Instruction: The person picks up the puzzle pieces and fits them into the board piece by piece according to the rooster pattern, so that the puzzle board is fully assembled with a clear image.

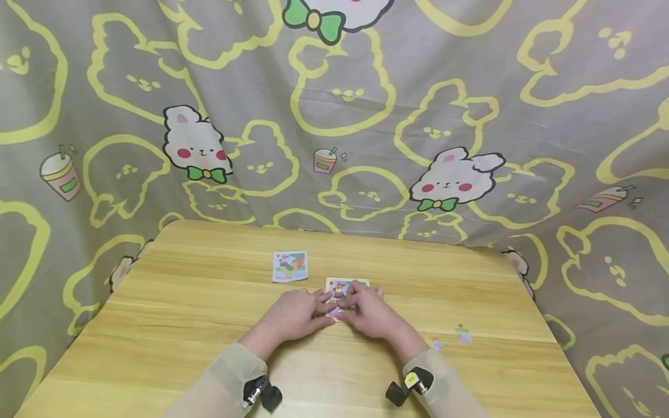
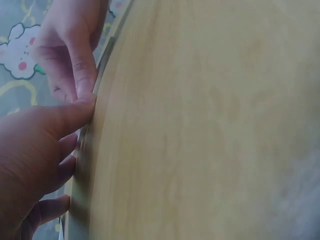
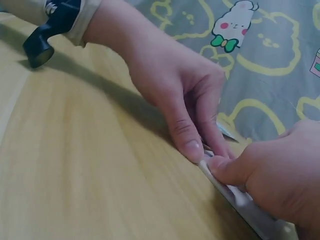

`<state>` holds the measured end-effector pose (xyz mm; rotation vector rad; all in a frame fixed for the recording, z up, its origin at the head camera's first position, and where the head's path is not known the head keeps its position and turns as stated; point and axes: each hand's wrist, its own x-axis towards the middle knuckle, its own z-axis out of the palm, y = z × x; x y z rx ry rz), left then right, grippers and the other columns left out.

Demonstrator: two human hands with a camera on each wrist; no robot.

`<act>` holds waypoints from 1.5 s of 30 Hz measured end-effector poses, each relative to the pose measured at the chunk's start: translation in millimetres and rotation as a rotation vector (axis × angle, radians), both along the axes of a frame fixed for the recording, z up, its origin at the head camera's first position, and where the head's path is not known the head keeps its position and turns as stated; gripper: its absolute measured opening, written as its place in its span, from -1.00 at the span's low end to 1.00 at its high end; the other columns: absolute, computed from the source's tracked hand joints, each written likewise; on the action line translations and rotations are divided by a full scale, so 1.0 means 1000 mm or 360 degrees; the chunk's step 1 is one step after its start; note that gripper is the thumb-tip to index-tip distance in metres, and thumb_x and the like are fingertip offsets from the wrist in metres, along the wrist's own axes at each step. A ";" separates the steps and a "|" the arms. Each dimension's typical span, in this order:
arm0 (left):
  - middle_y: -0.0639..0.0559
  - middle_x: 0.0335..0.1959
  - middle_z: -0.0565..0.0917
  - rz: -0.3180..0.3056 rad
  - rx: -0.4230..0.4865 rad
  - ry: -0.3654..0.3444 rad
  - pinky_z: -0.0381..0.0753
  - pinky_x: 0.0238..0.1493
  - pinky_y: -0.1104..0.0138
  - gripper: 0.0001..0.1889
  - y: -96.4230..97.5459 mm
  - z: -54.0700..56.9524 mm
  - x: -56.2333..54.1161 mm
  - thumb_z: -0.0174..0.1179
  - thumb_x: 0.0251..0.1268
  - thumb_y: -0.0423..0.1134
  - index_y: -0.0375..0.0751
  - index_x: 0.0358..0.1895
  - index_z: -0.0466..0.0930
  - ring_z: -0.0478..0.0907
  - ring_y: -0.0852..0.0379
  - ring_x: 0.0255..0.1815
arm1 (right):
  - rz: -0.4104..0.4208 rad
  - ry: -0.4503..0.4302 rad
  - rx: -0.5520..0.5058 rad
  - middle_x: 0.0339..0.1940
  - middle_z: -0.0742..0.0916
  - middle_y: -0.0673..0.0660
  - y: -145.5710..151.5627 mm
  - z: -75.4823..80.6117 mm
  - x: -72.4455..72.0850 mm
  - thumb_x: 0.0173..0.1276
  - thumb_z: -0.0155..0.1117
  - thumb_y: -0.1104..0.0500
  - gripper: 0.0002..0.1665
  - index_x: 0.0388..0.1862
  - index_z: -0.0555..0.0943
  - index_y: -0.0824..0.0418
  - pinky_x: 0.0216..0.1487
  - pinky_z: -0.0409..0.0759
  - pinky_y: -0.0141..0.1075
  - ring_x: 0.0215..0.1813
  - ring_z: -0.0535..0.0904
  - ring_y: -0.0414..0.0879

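Note:
A small jigsaw puzzle [image 1: 338, 289] with a rooster picture lies flat on the table, its lower part largely covered by both hands. My left hand [image 1: 299, 313] reaches in from the left, fingers extended over the puzzle and thumb at its near edge. From the right, my right hand [image 1: 368, 310] bends its fingers down onto the picture, thumb close to the left thumb. In the right wrist view, the thumbs of the left hand [image 3: 170, 90] and right hand [image 3: 285, 175] meet at the puzzle's pale edge [image 3: 235, 205]. Whether a piece is between the right fingertips is hidden.
A square card [image 1: 290, 267] with a similar rooster picture lies behind and left of the puzzle. Two loose spots of jigsaw pieces, one purple and green [image 1: 463, 334], lie right of my right forearm. A patterned curtain [image 1: 366, 133] hangs behind the wooden table [image 1: 183, 290].

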<state>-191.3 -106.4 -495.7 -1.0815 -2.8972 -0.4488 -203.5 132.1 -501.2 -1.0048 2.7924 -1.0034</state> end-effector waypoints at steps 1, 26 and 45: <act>0.09 0.41 0.58 -0.0002 -0.0007 0.0002 0.73 0.04 -0.01 -0.54 0.000 0.000 0.000 0.20 0.56 0.19 0.12 0.35 0.69 0.69 -0.17 0.22 | -0.0003 0.0007 0.0007 -0.24 0.52 -0.09 0.000 0.000 0.000 0.33 0.60 0.04 -0.67 0.00 0.86 0.17 -0.01 0.11 -0.06 -0.24 0.44 -0.18; -0.43 0.47 0.43 -0.0044 0.0013 -0.0021 0.40 0.45 -0.17 -0.62 0.006 0.002 0.006 0.20 0.62 0.02 0.00 0.33 0.71 0.52 -0.31 0.40 | 0.0050 0.0215 0.0048 0.22 0.68 0.04 0.008 -0.008 -0.005 0.36 0.57 -0.01 -0.71 -0.06 0.87 0.13 0.23 0.17 0.07 0.26 0.50 -0.03; -0.28 0.50 0.43 -0.0046 -0.0016 -0.0130 0.38 0.48 -0.13 -0.58 0.000 0.005 0.001 0.17 0.62 0.09 0.10 0.39 0.66 0.42 -0.29 0.49 | 0.0105 0.0362 0.0114 0.17 0.70 0.04 0.007 -0.007 -0.004 0.42 0.53 0.01 -0.68 0.05 0.86 0.13 0.20 0.18 0.12 0.20 0.54 -0.04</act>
